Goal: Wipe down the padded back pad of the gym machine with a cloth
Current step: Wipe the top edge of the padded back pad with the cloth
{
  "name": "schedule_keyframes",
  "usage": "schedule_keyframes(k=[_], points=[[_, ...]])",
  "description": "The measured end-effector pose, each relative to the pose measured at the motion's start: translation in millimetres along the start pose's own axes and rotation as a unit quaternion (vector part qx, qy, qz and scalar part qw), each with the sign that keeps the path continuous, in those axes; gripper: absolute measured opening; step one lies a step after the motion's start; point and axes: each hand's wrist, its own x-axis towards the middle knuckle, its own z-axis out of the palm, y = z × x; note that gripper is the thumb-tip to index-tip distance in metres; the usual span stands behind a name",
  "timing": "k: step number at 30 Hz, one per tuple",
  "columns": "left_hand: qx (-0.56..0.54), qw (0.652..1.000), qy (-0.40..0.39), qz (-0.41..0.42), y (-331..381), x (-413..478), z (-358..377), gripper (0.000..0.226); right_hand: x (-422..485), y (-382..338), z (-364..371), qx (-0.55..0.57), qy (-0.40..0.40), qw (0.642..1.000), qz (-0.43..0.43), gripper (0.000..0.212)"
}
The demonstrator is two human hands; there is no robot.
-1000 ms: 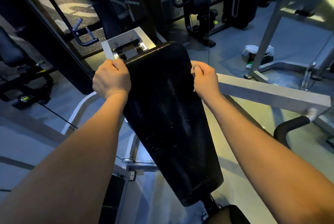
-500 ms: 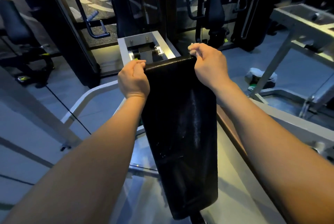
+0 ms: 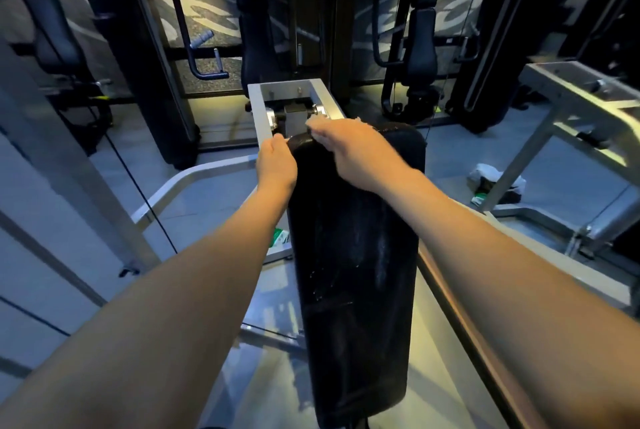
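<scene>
Head view, looking down: a long black back pad [image 3: 356,255] runs from 6 o'clock up to centre frame. At its top edge, near 12 o'clock, the left hand [image 3: 277,161] curls around the pad's left corner, gripping it. The right hand [image 3: 353,148] lies flat across the top, pressing a pale cloth [image 3: 317,123] that barely shows past the fingertips. A metal bracket [image 3: 294,109] with bolts sits just beyond. Likely risks: knuckles scraping that bracket on an overshoot, the bunched cloth slipping free, or the lower pad left unwiped.
</scene>
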Motion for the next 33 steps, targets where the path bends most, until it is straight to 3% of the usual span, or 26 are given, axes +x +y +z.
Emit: schedule_keyframes(k=[3, 6, 8, 11, 14, 16, 19, 23, 27, 30, 33], points=[[-0.043, 0.998, -0.037, 0.033, -6, -24, -9, 0.038, -6, 33, -15, -0.047, -0.003, 0.995, 0.092, 0.046], [-0.032, 0.991, -0.108, 0.078, -30, -38, -15, 0.034, 3, 27, -5, -0.062, 0.021, 0.985, 0.159, 0.040], [-0.009, 0.984, -0.141, 0.109, -50, -43, -20, 0.046, 12, 4, 11, -0.041, 0.039, 0.988, 0.146, 0.037], [-0.004, 0.977, -0.159, 0.144, -63, -42, -26, 0.055, 18, -32, 29, -0.002, 0.050, 0.997, 0.054, 0.028], [0.000, 0.973, -0.172, 0.154, -61, -35, -34, 0.051, 18, -38, 15, -0.020, -0.013, 1.000, -0.013, 0.033], [0.021, 0.972, -0.183, 0.146, -60, -35, -41, 0.056, 20, -24, 1, -0.030, -0.071, 0.997, 0.026, 0.040], [-0.003, 0.975, -0.198, 0.106, -69, -36, -51, 0.048, 24, -17, 3, -0.062, -0.031, 0.994, 0.088, 0.024], [-0.049, 0.993, -0.111, 0.012, -78, -34, -60, 0.022, 27, -55, 35, -0.075, 0.016, 0.997, 0.029, 0.033], [-0.077, 0.995, -0.045, -0.045, -77, -33, -76, 0.021, 22, -56, 33, -0.117, -0.036, 0.988, -0.099, 0.032], [-0.078, 0.995, -0.026, -0.059, -79, -32, -90, 0.024, 32, -40, 17, -0.126, -0.070, 0.987, -0.077, 0.028], [-0.080, 0.995, -0.015, -0.061, -79, -35, -99, 0.025, 30, -45, 33, -0.150, -0.012, 0.987, -0.051, 0.028]])
